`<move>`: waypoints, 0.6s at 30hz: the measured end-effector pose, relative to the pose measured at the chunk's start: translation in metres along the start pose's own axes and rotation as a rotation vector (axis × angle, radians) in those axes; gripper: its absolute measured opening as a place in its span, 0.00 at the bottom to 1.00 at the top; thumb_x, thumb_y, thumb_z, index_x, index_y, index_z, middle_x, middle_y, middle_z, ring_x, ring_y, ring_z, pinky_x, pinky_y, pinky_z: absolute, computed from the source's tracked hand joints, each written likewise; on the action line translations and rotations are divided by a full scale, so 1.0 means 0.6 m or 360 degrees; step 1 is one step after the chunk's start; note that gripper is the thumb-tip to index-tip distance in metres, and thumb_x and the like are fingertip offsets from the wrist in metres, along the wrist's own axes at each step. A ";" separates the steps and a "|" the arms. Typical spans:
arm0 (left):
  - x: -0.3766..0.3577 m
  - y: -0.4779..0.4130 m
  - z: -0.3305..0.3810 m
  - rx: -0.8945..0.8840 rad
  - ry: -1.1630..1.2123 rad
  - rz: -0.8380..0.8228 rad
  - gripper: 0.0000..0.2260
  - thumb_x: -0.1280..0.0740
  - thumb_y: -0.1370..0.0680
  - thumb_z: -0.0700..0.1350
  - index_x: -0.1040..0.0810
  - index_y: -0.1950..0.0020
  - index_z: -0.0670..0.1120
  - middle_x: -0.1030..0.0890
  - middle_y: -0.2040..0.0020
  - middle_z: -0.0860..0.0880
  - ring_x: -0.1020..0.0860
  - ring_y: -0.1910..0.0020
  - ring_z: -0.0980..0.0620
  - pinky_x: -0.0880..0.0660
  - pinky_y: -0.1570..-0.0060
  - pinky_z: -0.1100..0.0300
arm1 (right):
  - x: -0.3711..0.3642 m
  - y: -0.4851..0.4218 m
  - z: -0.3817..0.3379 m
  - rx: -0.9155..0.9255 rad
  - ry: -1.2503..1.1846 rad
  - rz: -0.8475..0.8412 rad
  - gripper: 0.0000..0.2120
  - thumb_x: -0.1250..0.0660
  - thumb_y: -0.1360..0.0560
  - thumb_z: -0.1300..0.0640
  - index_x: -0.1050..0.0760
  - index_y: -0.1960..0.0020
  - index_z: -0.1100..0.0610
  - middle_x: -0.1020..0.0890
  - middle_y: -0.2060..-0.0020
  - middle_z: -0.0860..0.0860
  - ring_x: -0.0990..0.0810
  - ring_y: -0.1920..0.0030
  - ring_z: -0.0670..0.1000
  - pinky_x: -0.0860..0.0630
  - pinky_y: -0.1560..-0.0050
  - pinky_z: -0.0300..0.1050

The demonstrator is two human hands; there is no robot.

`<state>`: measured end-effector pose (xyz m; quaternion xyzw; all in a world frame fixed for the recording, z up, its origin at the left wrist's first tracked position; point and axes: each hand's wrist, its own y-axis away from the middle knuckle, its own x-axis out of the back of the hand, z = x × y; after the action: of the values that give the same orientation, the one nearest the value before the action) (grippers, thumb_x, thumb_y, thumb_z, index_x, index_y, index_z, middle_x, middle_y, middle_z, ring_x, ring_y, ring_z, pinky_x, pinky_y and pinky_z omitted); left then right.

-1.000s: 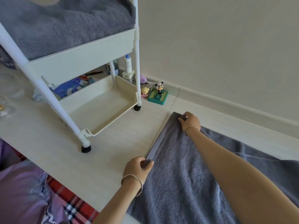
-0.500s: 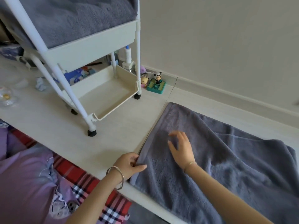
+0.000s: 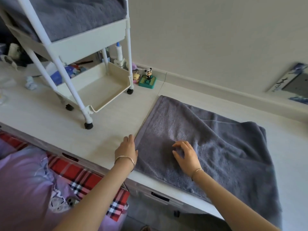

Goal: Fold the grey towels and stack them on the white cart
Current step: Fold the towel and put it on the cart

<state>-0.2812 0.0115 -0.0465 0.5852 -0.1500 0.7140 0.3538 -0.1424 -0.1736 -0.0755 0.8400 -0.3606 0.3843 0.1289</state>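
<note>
A grey towel [image 3: 221, 139] lies folded over on the pale desk, its near edge hanging past the desk's front. My left hand [image 3: 127, 150] rests flat against the towel's left hem, fingers straight. My right hand [image 3: 185, 155] lies on the towel's middle with fingers slightly bent, touching the cloth and holding nothing. The white cart [image 3: 86, 45] stands on the desk at the upper left. More grey towels [image 3: 75, 15] fill its top tray. Its bottom tray holds nothing.
A panda figure on a green base [image 3: 148, 78] and small toys stand by the wall next to the cart's wheel. Clutter lies behind the cart. A box [image 3: 290, 81] leans against the wall at right. Purple bedding and a red plaid cloth [image 3: 80, 177] lie below the desk.
My right hand let go of the towel's far corner and drew back onto the towel's middle. My left hand released its pinch on the near corner and flattened against the hem. The camera pulled back.
</note>
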 end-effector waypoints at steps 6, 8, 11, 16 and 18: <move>-0.054 0.003 0.111 -0.0726 -0.0053 -0.0088 0.21 0.48 0.18 0.51 0.44 0.24 0.53 0.43 0.24 0.49 0.45 0.25 0.47 0.49 0.27 0.49 | 0.054 0.022 0.030 -0.0096 0.0014 0.0079 0.09 0.31 0.26 0.58 0.23 0.46 0.54 0.24 0.46 0.46 0.26 0.45 0.46 0.31 0.42 0.38; -0.077 0.012 0.139 -0.0787 -0.0124 -0.0257 0.21 0.52 0.17 0.53 0.48 0.24 0.56 0.48 0.22 0.51 0.51 0.24 0.47 0.54 0.27 0.46 | 0.066 0.027 0.041 -0.0152 0.0029 0.0080 0.10 0.31 0.26 0.58 0.23 0.45 0.54 0.24 0.43 0.47 0.27 0.41 0.46 0.32 0.38 0.40; -0.096 0.015 0.159 -0.0719 -0.0212 -0.0276 0.21 0.52 0.18 0.56 0.43 0.25 0.56 0.45 0.23 0.50 0.48 0.25 0.44 0.52 0.27 0.43 | 0.089 0.037 0.064 -0.0238 0.0073 -0.0034 0.12 0.33 0.24 0.57 0.23 0.41 0.54 0.26 0.39 0.49 0.29 0.37 0.48 0.35 0.36 0.38; -0.077 -0.009 0.211 -0.0708 -0.0296 -0.0039 0.20 0.50 0.19 0.58 0.30 0.36 0.49 0.30 0.36 0.46 0.33 0.37 0.44 0.39 0.35 0.47 | 0.163 0.039 0.102 -0.0355 0.0027 0.0084 0.12 0.33 0.24 0.58 0.24 0.41 0.53 0.26 0.40 0.48 0.28 0.39 0.48 0.33 0.36 0.40; -0.071 -0.026 0.242 -0.0809 -0.0227 0.0000 0.20 0.50 0.19 0.57 0.31 0.35 0.47 0.29 0.36 0.46 0.31 0.38 0.45 0.37 0.37 0.52 | 0.210 0.033 0.126 -0.0395 0.0024 0.0173 0.12 0.33 0.24 0.59 0.24 0.41 0.54 0.26 0.40 0.50 0.27 0.38 0.50 0.33 0.38 0.41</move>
<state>-0.1620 -0.0826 -0.0506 0.5263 -0.3492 0.6104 0.4780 -0.0583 -0.2886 -0.0346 0.7939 -0.4494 0.3495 0.2135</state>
